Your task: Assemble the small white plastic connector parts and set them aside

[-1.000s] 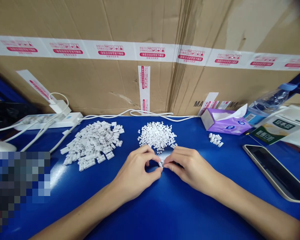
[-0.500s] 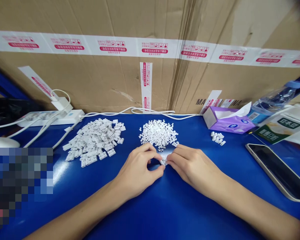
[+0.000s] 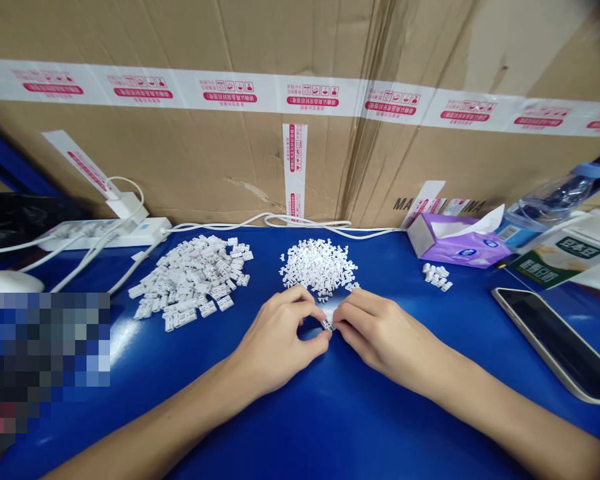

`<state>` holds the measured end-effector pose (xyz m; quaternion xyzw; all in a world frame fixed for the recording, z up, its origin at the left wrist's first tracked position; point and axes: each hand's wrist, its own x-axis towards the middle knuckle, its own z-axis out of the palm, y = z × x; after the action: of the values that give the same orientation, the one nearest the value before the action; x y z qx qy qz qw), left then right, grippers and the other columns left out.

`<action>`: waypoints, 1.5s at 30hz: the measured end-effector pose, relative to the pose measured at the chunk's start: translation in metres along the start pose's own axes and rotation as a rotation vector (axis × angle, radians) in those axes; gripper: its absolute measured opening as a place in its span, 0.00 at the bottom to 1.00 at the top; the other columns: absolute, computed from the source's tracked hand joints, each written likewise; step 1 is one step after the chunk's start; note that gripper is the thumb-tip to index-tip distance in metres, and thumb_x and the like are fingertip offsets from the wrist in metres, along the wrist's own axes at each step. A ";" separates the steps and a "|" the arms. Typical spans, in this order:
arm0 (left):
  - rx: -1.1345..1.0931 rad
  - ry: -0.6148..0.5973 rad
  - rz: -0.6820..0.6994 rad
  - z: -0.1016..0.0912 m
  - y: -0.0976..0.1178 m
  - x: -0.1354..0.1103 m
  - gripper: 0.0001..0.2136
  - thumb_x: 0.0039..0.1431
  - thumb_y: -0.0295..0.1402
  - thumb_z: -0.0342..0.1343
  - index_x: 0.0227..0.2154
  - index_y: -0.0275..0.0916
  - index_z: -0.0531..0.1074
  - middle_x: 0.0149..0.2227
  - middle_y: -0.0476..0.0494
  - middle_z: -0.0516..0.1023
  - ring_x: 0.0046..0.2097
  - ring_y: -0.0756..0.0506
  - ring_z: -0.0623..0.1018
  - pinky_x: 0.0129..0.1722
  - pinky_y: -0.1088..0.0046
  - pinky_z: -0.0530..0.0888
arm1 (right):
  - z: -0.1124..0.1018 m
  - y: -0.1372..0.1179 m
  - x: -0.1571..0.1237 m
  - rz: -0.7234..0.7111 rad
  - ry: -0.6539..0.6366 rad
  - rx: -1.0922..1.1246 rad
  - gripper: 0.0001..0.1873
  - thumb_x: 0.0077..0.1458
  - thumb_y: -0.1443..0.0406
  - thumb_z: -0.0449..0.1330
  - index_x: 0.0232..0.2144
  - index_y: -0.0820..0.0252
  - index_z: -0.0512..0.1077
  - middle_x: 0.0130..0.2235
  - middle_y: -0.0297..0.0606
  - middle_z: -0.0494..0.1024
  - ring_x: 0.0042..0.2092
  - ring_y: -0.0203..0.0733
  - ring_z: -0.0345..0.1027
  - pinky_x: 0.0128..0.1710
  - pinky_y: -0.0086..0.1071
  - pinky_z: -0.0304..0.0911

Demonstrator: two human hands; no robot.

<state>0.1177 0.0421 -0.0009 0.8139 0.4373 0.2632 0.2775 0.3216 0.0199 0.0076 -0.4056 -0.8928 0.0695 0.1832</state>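
Note:
A small white plastic piece with dark slots point(image 3: 327, 325) is pinched between the thumb and index finger of my left hand point(image 3: 275, 340). From the other side, my right hand point(image 3: 380, 330) meets it with its fingers closed at the piece's right edge. Whatever those right fingertips hold is hidden. Just beyond my hands lies a heap of tiny white plastic parts point(image 3: 317, 265). To the left spreads a larger pile of flat, slotted white plastic pieces point(image 3: 195, 277), similar in look to the one in my left hand.
A few white pieces point(image 3: 435, 275) form a small group at the right, near a purple tissue pack point(image 3: 460, 247), a bottle point(image 3: 545, 200), a carton point(image 3: 565, 250) and a phone point(image 3: 555, 340). A power strip point(image 3: 150, 230) with cables stands back left, before a cardboard wall point(image 3: 205, 160).
Both hands stay at nearly the same spot, with only slight finger movement around the small white piece. The whole view has shifted a little.

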 end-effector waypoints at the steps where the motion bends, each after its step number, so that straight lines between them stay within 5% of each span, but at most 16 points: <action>1: -0.005 -0.003 -0.006 0.000 0.000 0.000 0.06 0.54 0.27 0.63 0.33 0.42 0.82 0.38 0.47 0.76 0.38 0.44 0.75 0.40 0.63 0.73 | 0.000 0.000 0.000 0.009 -0.004 0.030 0.10 0.66 0.72 0.52 0.37 0.63 0.74 0.34 0.41 0.73 0.34 0.41 0.67 0.33 0.35 0.64; 11: -0.001 -0.001 0.002 0.000 -0.001 -0.001 0.06 0.54 0.26 0.63 0.33 0.42 0.81 0.38 0.47 0.76 0.39 0.43 0.75 0.43 0.62 0.73 | 0.003 0.003 0.001 0.001 0.052 0.166 0.09 0.65 0.72 0.54 0.38 0.62 0.74 0.38 0.41 0.76 0.42 0.43 0.68 0.44 0.40 0.67; 45: 0.010 0.026 0.070 0.000 -0.004 -0.002 0.06 0.54 0.27 0.63 0.34 0.41 0.81 0.36 0.47 0.76 0.36 0.46 0.76 0.39 0.65 0.74 | -0.005 0.003 0.002 0.098 0.026 0.306 0.14 0.61 0.66 0.62 0.49 0.58 0.77 0.35 0.38 0.79 0.34 0.39 0.71 0.33 0.32 0.68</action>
<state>0.1144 0.0420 -0.0046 0.8266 0.4133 0.2815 0.2583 0.3243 0.0236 0.0122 -0.4169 -0.8485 0.2084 0.2507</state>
